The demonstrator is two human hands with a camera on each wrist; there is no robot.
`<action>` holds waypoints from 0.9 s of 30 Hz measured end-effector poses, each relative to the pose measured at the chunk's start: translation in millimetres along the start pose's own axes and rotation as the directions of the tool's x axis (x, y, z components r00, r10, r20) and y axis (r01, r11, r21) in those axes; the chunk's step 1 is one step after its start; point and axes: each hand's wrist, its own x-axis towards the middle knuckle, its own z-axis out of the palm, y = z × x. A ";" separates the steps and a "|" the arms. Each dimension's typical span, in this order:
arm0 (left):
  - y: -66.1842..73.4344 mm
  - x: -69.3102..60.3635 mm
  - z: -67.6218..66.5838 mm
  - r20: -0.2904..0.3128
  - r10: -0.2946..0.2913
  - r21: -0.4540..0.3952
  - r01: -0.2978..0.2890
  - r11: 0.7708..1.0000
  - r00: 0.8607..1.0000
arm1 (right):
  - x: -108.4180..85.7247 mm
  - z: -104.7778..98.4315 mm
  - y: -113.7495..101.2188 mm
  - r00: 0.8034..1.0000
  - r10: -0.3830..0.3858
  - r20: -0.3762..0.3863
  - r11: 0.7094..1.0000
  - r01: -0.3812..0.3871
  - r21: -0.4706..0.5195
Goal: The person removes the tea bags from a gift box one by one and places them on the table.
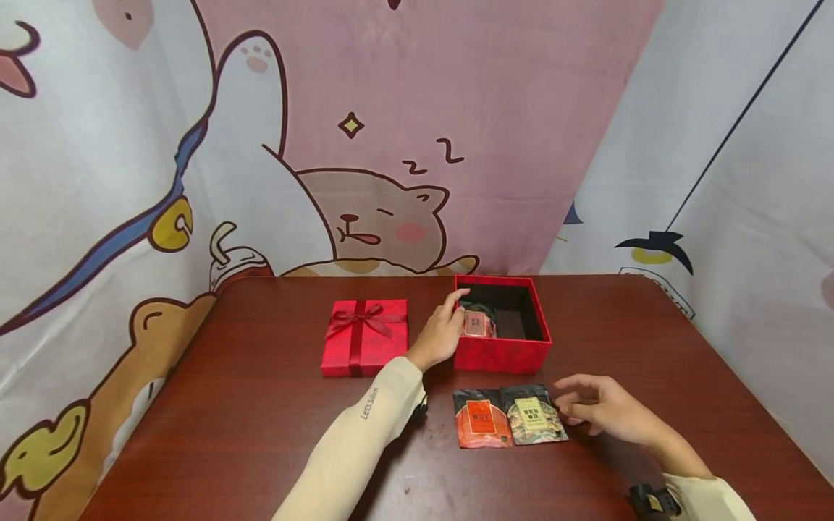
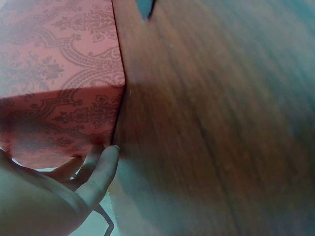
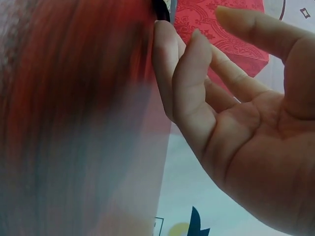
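My left hand (image 1: pixel 443 331) rests against the left side of an open red box (image 1: pixel 502 356), with a finger near its rim. In the left wrist view its fairly straight fingers (image 2: pixel 101 169) touch the patterned box wall (image 2: pixel 59 113). A dark pouch with a pink label (image 1: pixel 478 322) lies inside, at the left. In front of the box lie an orange-and-black pouch (image 1: pixel 482 427) and, beside it, a black pouch with a pale yellow label (image 1: pixel 534 418). Just right of that one hovers my right hand (image 1: pixel 609 409), its fingers loosely bent, holding nothing.
The red lid (image 1: pixel 378 347) with a dark red ribbon bow lies left of the box. All stand on a brown wooden table (image 1: pixel 260 427). Behind it hangs a cloth (image 1: pixel 521 108) printed with cartoon animals.
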 end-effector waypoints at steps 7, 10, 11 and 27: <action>0.7 -0.5 0.6 -0.009 -0.003 -0.001 0.003 1.000 1.000 | -2.8 -4.3 -3.3 1.000 0.007 -0.012 1.000 -0.007 0.017; -0.5 0.3 1.2 -0.014 0.003 0.005 -0.003 1.000 1.000 | -3.3 -5.4 -5.5 1.000 0.007 -0.013 1.000 -0.007 0.027; -0.7 0.5 1.3 -0.014 0.005 0.007 -0.005 1.000 1.000 | -3.5 -5.6 -6.1 1.000 0.006 -0.013 1.000 -0.006 0.030; -2.2 0.6 1.4 -0.024 0.018 0.003 -0.018 1.000 1.000 | -4.7 -6.4 -17.3 0.994 -0.048 -0.096 0.999 0.049 0.008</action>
